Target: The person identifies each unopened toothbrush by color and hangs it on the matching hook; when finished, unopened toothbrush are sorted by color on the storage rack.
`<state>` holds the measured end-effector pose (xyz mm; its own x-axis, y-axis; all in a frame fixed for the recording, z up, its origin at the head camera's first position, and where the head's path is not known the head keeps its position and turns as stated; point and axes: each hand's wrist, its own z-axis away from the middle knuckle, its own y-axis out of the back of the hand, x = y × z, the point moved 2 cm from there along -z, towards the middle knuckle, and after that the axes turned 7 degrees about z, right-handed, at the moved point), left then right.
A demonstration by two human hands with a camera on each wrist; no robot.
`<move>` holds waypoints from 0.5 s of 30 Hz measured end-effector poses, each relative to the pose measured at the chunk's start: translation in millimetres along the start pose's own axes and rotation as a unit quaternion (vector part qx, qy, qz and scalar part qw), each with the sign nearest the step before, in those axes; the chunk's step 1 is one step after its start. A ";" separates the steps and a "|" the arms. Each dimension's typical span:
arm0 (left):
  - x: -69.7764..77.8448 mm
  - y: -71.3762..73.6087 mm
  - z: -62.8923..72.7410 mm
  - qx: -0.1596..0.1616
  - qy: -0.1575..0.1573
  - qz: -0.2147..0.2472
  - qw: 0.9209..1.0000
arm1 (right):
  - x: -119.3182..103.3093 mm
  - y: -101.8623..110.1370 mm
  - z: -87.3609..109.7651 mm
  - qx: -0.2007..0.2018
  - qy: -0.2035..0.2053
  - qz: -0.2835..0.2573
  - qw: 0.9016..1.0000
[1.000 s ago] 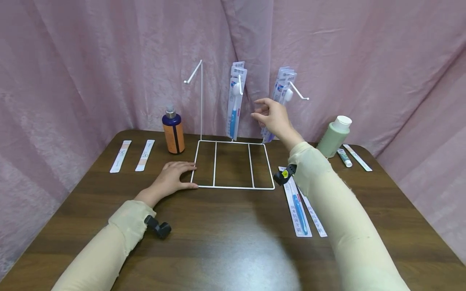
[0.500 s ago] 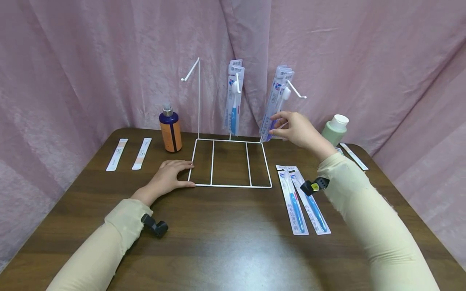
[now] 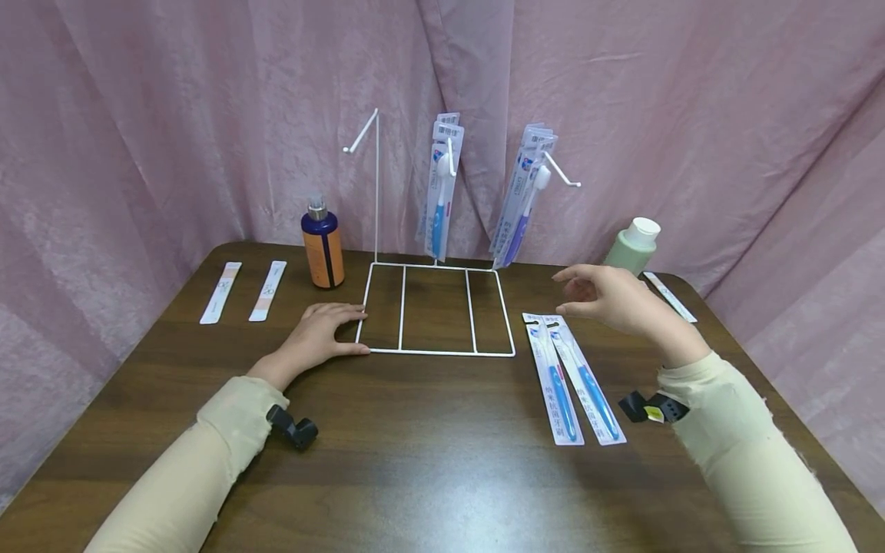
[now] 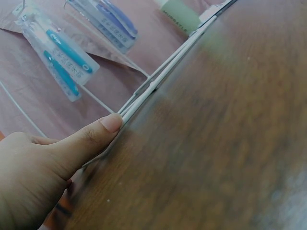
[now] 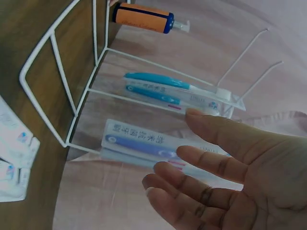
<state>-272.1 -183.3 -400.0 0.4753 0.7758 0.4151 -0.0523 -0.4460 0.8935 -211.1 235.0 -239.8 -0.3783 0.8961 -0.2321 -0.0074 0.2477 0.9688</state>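
My left hand [image 3: 314, 338] rests at the front left corner of a white wire rack [image 3: 442, 353]; in the left wrist view its thumb [image 4: 93, 141] lies against the front rail. Blue packaged toothbrushes [image 3: 440, 192] hang from the rack's middle hook. On the right hook hang more packs, the front one a purple toothbrush [image 3: 517, 230]. Over the table's right side hovers my right hand [image 3: 615, 299], holding nothing, its fingers loosely bent. Just below and left of it lie two packaged blue toothbrushes [image 3: 553, 380], side by side. The left hook [image 3: 362, 132] bears nothing.
An orange and blue bottle [image 3: 323, 246] stands left of the rack. Two slim white packets [image 3: 267, 291] lie farther left. Beyond my right hand are a green bottle [image 3: 631, 246] with a white cap and another slim packet [image 3: 671, 297]. A pink curtain hangs behind.
My right hand has drawn back from the right hook, moving right and down towards the table. The packs on both hooks have swung slightly. My left hand stays at the rack's corner.
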 end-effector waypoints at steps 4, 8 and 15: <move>0.6 0.4 0.0 0.001 -0.001 0.000 1.000 | 12.2 -10.6 19.6 -0.001 -0.002 -0.011 1.000; 0.4 0.6 0.3 0.004 -0.004 0.000 1.000 | 22.7 -22.7 36.3 -0.008 -0.005 -0.032 0.999; -0.8 -0.8 -0.2 0.008 -0.007 0.003 1.000 | 39.8 -48.8 57.2 -0.022 -0.026 -0.072 0.997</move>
<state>-272.6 -183.5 -401.0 0.4879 0.7668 0.4172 -0.0401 -0.4577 0.8882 -172.9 279.6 -301.3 -0.3219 0.8706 -0.3720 -0.0989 0.3599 0.9277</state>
